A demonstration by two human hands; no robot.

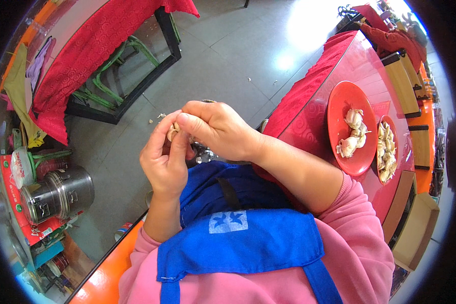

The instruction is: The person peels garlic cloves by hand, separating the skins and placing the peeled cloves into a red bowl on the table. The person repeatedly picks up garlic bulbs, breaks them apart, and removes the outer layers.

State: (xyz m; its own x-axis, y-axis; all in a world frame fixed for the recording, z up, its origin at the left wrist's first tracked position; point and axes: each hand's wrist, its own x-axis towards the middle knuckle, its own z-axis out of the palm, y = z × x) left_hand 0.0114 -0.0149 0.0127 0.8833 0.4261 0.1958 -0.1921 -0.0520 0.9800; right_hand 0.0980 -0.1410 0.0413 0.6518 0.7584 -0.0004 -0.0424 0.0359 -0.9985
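Observation:
A pale piece of garlic [173,132] is pinched between the thumb and fingers of my left hand [163,155]. My right hand [226,131] meets it from the right, its thumb and curled forefinger closed at the garlic's upper edge. The fingers cover much of the piece, so I cannot tell whether it is a clove or a small bulb. White peel scraps [205,154] show beneath my hands, partly hidden by them. To the right, a red plate [336,114] carries several whole garlic bulbs [353,117]. Beyond it, a smaller red dish holds a heap of garlic cloves [386,152].
Both plates stand on a red-covered table [307,125] at my right. Another table with a red cloth [95,49] and green stools [140,51] is at upper left. Steel pots [74,192] stand lower left. An open cardboard box [416,231] lies lower right.

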